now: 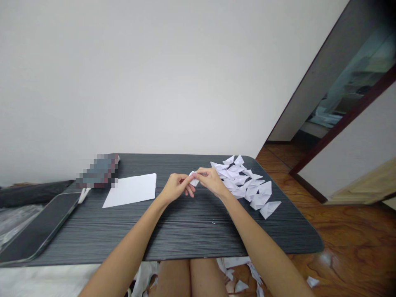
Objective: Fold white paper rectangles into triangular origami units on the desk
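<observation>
Between my two hands, a little above the dark table [192,231], is a small piece of folded white paper [194,182]. My left hand [178,185] pinches it from the left, thumb on top and the other fingers curled below. From the right, my right hand [210,180] grips its upper edge with thumb and fingertips. Part of the paper is hidden behind the fingers. Close by my right hand lies a loose pile of folded paper boats [239,180]. A stack of flat white paper [133,190] rests to the left of my left hand.
A blurred-out object [98,171] sits at the table's back left corner. A dark flat panel [40,229] lies along the left side. Paper scraps [241,286] litter the wooden floor [346,231]. A white wall [185,82] stands directly behind the table.
</observation>
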`<action>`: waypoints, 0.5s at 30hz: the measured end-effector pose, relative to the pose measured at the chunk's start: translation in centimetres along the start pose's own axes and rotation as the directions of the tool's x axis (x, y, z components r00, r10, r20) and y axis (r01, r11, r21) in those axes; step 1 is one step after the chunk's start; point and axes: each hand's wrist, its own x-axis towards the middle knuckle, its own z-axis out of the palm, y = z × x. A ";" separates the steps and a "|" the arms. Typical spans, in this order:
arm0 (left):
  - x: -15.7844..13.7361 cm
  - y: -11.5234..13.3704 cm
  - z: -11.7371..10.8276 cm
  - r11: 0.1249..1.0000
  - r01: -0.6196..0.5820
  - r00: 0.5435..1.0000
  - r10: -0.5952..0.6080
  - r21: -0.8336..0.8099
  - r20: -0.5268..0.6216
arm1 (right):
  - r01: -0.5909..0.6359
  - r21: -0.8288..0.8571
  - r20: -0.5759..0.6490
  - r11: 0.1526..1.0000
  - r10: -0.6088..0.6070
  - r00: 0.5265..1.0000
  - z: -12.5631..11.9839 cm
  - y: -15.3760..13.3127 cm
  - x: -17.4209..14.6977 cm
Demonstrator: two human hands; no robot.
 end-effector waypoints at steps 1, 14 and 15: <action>-0.1 0.1 0.0 0.999 -0.022 1.000 0.022 0.033 -0.009 | -0.024 0.021 0.007 0.999 0.024 1.000 0.0 0.0 0.0; -0.2 -0.1 0.1 0.867 -0.149 0.948 0.262 0.476 -0.180 | 0.133 -0.195 0.007 0.972 -0.135 0.991 1.0 0.2 -0.2; -0.2 -0.2 0.1 0.827 -0.166 0.928 0.316 0.538 -0.199 | 0.093 -0.177 0.022 0.980 -0.090 0.996 1.0 0.4 -0.2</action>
